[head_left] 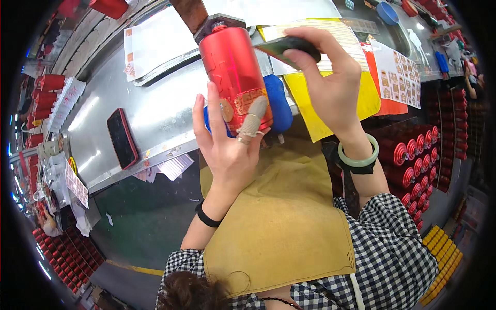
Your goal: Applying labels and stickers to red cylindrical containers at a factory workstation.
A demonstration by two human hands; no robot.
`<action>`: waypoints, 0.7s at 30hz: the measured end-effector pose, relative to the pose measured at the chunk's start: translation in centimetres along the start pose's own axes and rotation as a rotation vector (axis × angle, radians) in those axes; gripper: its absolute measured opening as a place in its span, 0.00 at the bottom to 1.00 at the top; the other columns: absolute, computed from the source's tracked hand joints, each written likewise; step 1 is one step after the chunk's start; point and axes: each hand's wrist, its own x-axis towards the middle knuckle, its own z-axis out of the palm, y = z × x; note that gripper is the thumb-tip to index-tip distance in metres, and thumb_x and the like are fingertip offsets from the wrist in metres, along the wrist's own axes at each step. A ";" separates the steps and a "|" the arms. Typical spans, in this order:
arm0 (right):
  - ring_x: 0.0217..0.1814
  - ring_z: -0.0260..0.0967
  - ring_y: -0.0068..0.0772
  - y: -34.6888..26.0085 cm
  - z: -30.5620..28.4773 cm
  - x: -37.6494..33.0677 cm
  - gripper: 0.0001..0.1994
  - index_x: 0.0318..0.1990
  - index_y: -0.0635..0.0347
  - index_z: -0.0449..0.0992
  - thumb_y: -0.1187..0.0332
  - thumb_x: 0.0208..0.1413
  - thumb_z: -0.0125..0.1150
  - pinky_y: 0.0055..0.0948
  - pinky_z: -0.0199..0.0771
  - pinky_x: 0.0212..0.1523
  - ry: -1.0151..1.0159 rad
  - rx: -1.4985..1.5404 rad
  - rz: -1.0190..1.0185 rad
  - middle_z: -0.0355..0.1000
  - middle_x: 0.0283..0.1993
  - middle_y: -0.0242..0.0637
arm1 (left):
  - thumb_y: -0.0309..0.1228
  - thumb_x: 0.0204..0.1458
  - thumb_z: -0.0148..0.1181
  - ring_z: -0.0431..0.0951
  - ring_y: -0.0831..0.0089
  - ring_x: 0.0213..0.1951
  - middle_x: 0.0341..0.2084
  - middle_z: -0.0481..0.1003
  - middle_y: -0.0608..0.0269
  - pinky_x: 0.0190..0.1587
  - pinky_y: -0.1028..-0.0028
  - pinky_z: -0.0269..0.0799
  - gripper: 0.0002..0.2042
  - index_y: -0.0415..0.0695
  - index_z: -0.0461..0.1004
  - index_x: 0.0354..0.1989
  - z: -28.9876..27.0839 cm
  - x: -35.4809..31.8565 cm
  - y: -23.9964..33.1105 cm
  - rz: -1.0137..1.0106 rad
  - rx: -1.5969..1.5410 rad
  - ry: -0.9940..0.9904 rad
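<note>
A glossy red bottle (235,72) lies tilted at the bench edge, its neck pointing away into a dark metal holder (206,27). Its lower end sits between blue pads (279,103). My left hand (229,155) is wrapped around that near end. The thumb, in a beige finger cot, presses beside a gold rectangular decal (249,101); a round gold decal (226,110) shows near my fingers. Just right of the bottle, my right hand (333,77) grips a dark, flat scraper (294,49) between thumb and fingers, apart from the bottle.
A phone (123,138) lies on the metal bench (165,113) at left. White sheets (163,44) rest on a tray behind it. Right of the bottle are a yellow folder (356,98) and a decal sheet (400,75). Stacked red bottles (413,165) stand at lower right.
</note>
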 end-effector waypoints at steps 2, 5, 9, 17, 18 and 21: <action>0.38 0.73 0.28 -0.7 0.6 0.3 0.11 0.42 0.55 0.82 0.77 0.52 0.63 0.27 0.73 0.44 -0.088 -0.166 -0.280 0.79 0.36 0.31 | 0.31 0.40 0.79 0.61 0.45 0.68 0.71 0.57 0.41 0.67 0.54 0.60 0.38 0.54 0.73 0.65 0.1 0.4 0.0 0.010 -0.010 0.049; 0.39 0.71 0.29 -2.8 1.4 -0.7 0.07 0.35 0.48 0.80 0.72 0.48 0.60 0.31 0.73 0.44 -0.320 -0.116 -0.638 0.76 0.35 0.24 | 0.32 0.39 0.80 0.68 0.51 0.64 0.66 0.65 0.43 0.66 0.59 0.62 0.39 0.40 0.70 0.64 0.8 0.7 -0.9 -0.281 -0.365 0.051; 0.35 0.69 0.32 -2.6 1.9 1.0 0.10 0.39 0.47 0.79 0.68 0.47 0.62 0.34 0.69 0.38 -0.306 -0.216 -0.454 0.74 0.30 0.25 | 0.34 0.40 0.81 0.72 0.55 0.61 0.61 0.71 0.46 0.67 0.60 0.62 0.45 0.31 0.64 0.67 1.3 -0.3 -1.9 -0.308 -0.440 0.076; 0.31 0.65 0.30 -2.6 1.7 0.8 0.13 0.39 0.46 0.85 0.74 0.45 0.66 0.29 0.65 0.40 -0.324 -0.149 -0.524 0.79 0.34 0.23 | 0.28 0.41 0.80 0.72 0.61 0.63 0.65 0.68 0.45 0.65 0.66 0.66 0.48 0.28 0.57 0.70 1.3 -1.2 -4.0 -0.218 -0.355 -0.073; 0.31 0.66 0.31 -1.9 1.5 1.6 0.13 0.39 0.47 0.85 0.75 0.45 0.66 0.29 0.65 0.40 -0.258 -0.250 -0.490 0.79 0.35 0.24 | 0.29 0.39 0.80 0.68 0.51 0.65 0.62 0.72 0.47 0.66 0.60 0.63 0.43 0.33 0.65 0.67 1.7 -1.2 -4.0 -0.277 -0.467 -0.030; 0.36 0.68 0.29 -0.8 1.8 1.5 0.08 0.36 0.43 0.80 0.70 0.47 0.62 0.31 0.65 0.41 -0.191 -0.336 -0.576 0.76 0.36 0.20 | 0.28 0.38 0.80 0.68 0.51 0.64 0.61 0.73 0.48 0.65 0.60 0.66 0.41 0.35 0.68 0.65 2.1 -1.2 -4.1 -0.307 -0.438 -0.014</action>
